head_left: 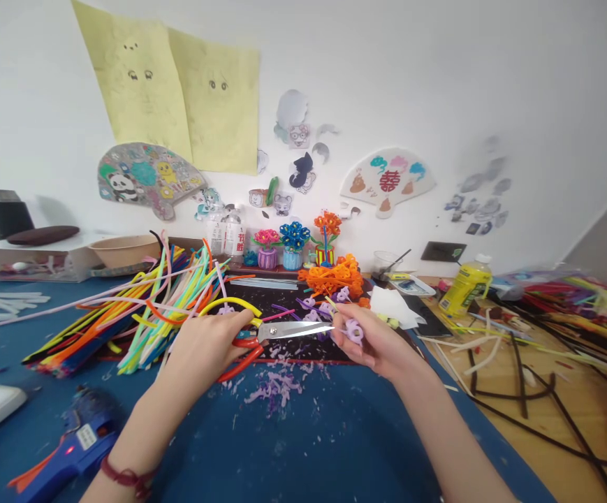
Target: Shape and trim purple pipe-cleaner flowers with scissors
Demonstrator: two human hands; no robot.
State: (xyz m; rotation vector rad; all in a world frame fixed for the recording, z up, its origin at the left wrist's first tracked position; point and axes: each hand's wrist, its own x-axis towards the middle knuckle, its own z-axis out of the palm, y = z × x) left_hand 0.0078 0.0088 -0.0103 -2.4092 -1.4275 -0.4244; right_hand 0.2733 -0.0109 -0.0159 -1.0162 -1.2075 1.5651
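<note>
My left hand [211,342] is closed on scissors [295,330], whose handles show red and yellow. The blades point right, with their tips close to the fingers of my right hand [371,335]. Pinched in that right hand is a curled light purple pipe-cleaner piece [354,332]. Below the blades, purple fuzz clippings [276,391] lie scattered on the blue table cover. More looped purple pieces [311,307] sit on the dark mat [261,293] behind my hands. Whether the blades touch the held piece, I cannot tell.
A pile of colored pipe cleaners [177,300] lies at left, with a blue glue gun [80,440] nearer me. Looped orange pieces [334,276] and pipe-cleaner flowers in pots [293,258] stand at the back. At right are a yellow bottle [465,286] and loose strips.
</note>
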